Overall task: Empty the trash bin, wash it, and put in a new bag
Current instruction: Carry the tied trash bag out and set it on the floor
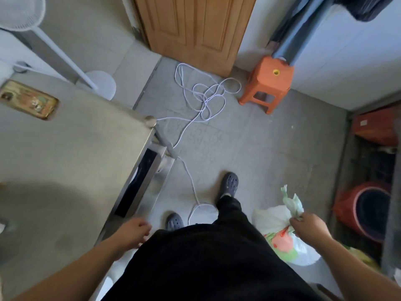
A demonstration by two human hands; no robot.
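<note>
1. Here the right hand point(308, 224) grips the knotted neck of a white bag point(280, 233), fingers curled round the gathered plastic; the bag hangs near right, beside the person's leg.
2. The left hand point(132, 232) holds nothing, fingers loosely curled, just beside the near corner of the worktop point(65, 153).
3. An orange bin point(366, 209) lies on its side at the right, under a shelf.
4. Far off, an orange stool point(268, 83) stands by a wooden door point(193, 27), with a white cord point(204, 96) tangled on the floor.
</note>
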